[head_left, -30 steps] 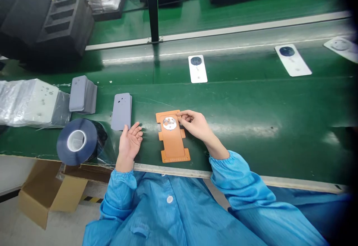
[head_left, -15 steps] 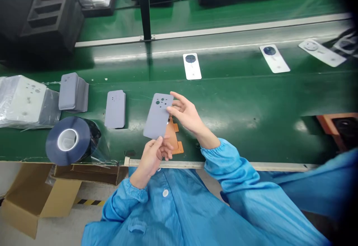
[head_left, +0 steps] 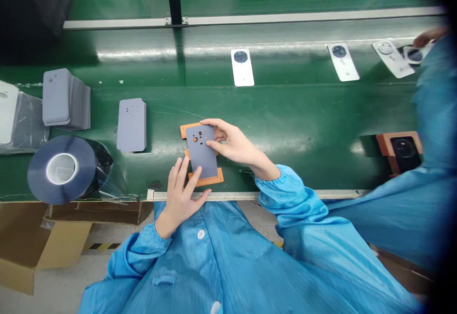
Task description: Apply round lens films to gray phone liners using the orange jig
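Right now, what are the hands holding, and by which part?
The right hand holds a thin, holed, grey rectangular sheet by its upper right corner; the left hand seemingly touches its lower left side.

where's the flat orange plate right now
In the head view, the flat orange plate lies on the green bench, slightly left of centre, beneath the gray sheet, between the left hand and right hand.
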Action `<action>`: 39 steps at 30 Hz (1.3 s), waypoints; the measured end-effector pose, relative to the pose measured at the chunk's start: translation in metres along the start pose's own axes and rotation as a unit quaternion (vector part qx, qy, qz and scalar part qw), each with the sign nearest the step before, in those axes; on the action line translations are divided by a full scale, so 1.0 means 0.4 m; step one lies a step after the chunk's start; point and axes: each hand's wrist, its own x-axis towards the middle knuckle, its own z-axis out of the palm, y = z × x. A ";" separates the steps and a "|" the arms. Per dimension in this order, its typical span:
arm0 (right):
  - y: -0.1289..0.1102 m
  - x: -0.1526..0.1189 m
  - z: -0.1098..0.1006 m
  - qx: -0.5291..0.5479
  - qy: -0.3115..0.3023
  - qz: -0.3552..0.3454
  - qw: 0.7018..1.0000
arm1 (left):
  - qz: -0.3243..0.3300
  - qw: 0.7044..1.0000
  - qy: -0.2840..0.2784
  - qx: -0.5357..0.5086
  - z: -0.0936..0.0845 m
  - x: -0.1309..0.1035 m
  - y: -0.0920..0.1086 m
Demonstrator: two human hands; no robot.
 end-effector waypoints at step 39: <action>0.009 -0.016 0.163 -0.466 0.013 -0.058 0.883 | 0.067 0.993 -0.087 0.033 0.050 -0.012 -0.026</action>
